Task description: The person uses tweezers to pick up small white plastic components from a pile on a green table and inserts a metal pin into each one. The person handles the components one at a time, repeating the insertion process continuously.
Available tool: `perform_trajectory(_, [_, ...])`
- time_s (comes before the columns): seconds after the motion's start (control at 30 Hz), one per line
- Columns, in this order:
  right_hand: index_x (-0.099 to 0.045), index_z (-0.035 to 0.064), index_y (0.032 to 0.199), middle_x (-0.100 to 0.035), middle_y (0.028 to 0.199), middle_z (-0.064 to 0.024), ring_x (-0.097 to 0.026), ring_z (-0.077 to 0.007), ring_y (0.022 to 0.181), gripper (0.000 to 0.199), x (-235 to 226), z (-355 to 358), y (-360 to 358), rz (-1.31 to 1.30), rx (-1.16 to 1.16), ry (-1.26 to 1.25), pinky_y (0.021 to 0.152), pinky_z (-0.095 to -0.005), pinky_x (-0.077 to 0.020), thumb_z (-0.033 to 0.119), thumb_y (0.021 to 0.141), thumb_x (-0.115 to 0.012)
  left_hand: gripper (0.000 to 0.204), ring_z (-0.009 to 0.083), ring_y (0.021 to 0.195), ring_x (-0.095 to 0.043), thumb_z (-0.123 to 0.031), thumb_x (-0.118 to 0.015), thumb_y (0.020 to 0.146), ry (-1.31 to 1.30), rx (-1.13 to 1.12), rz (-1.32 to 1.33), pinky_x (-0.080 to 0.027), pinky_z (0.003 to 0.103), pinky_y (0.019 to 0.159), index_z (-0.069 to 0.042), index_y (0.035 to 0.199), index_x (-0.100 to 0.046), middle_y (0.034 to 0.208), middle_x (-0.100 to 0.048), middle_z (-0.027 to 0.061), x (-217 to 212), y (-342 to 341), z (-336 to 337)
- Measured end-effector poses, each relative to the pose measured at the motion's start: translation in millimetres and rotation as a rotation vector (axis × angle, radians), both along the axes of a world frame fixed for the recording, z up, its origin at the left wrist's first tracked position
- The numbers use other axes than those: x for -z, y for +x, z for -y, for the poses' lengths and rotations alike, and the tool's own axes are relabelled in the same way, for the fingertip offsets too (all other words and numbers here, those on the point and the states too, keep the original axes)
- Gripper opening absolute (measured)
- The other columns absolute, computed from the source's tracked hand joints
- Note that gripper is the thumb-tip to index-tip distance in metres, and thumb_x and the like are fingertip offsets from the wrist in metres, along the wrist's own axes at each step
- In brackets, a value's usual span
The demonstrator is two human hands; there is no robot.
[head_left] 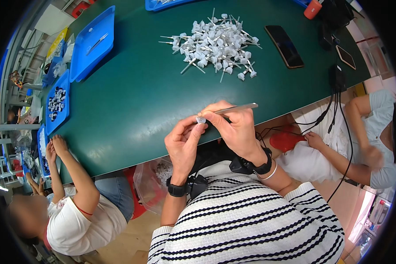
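Left hand (pixel 183 143) pinched a small white cap (pixel 201 119) at its fingertips, and the right hand (pixel 234 127) closed around metal tweezers (pixel 236 107), tips touching that cap! Beyond the grip, well apart, sat a pile of white parts (pixel 215 44) on the green table (pixel 132 97), nothing between. Right of the pile lay a dark phone (pixel 284 46). Far left of the grip, a blue tray (pixel 57 103) held small black-and-white pieces; another tray (pixel 92 44) held one thin tool. Below, a clear bag (pixel 152 180).
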State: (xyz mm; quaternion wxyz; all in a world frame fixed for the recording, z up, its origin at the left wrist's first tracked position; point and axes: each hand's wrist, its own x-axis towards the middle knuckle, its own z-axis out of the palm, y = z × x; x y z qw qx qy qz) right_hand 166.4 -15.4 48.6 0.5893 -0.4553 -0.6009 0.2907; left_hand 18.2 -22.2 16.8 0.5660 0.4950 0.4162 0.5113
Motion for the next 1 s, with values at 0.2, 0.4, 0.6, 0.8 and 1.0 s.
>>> perform_trajectory(0.2, [-0.067, -0.0032, 0.08, -0.068, 0.075, -0.0079, -0.063, -0.0205, 0.057, 0.008, -5.3, 0.6, 0.1, 0.065, -0.029, -0.014, 0.051, -0.0298, -0.048, 0.004, 0.084, -0.066, 0.02, 0.0139, 0.085, -0.066, -0.004, -0.063, 0.092, 0.04, -0.031, -0.1, -0.054, 0.026, 0.077, 0.006, 0.109, -0.063, 0.094, -0.068, 0.0091, -2.8, 1.7, 3.2])
perform_trajectory(0.4, [-0.067, -0.0027, 0.079, -0.068, 0.079, -0.0065, -0.063, -0.0211, 0.06, 0.009, -6.2, 0.7, -1.9, 0.2, -0.021, 0.037, 0.053, -0.0303, -0.0491, 0.005, 0.084, -0.066, 0.02, 0.0144, 0.088, -0.065, -0.002, -0.062, 0.092, 0.098, -0.062, -0.226, -0.054, 0.027, 0.08, 0.006, 0.11, -0.062, 0.097, -0.067, 0.01, 0.3, -0.2, 3.9])
perform_trajectory(0.6, [-0.068, -0.0051, 0.082, -0.07, 0.082, -0.0074, -0.064, -0.0145, 0.06, 0.01, -0.9, 3.8, -9.0, -0.16, -0.008, -0.053, 0.052, -0.0262, -0.049, 0.004, 0.086, -0.068, 0.02, 0.0144, 0.089, -0.067, 0.002, -0.064, 0.089, 0.036, -0.069, -0.01, -0.054, 0.024, 0.078, 0.006, 0.108, -0.062, 0.097, -0.068, 0.0117, -1.4, -0.4, 0.6])
perform_trajectory(0.8, [-0.069, -0.0058, 0.084, -0.07, 0.083, -0.0082, -0.063, -0.014, 0.06, 0.012, 4.5, 3.8, -9.4, -0.175, 0.022, -0.071, 0.053, -0.0256, -0.0489, 0.005, 0.087, -0.068, 0.019, 0.0138, 0.089, -0.065, 0.0, -0.064, 0.09, 0.036, -0.082, -0.039, -0.056, 0.027, 0.08, 0.005, 0.108, -0.062, 0.1, -0.067, 0.0107, -0.2, 1.2, -0.1])
perform_trajectory(1.0, [-0.069, -0.0052, 0.084, -0.07, 0.083, -0.008, -0.063, -0.0147, 0.062, 0.012, 7.1, 2.0, -10.9, -0.151, 0.035, -0.056, 0.055, -0.0259, -0.0495, 0.006, 0.088, -0.067, 0.019, 0.015, 0.09, -0.067, 0.005, -0.067, 0.085, 0.14, -0.135, -0.158, -0.055, 0.025, 0.08, 0.006, 0.104, -0.064, 0.104, -0.067, 0.0122, 0.7, 2.0, -1.7])
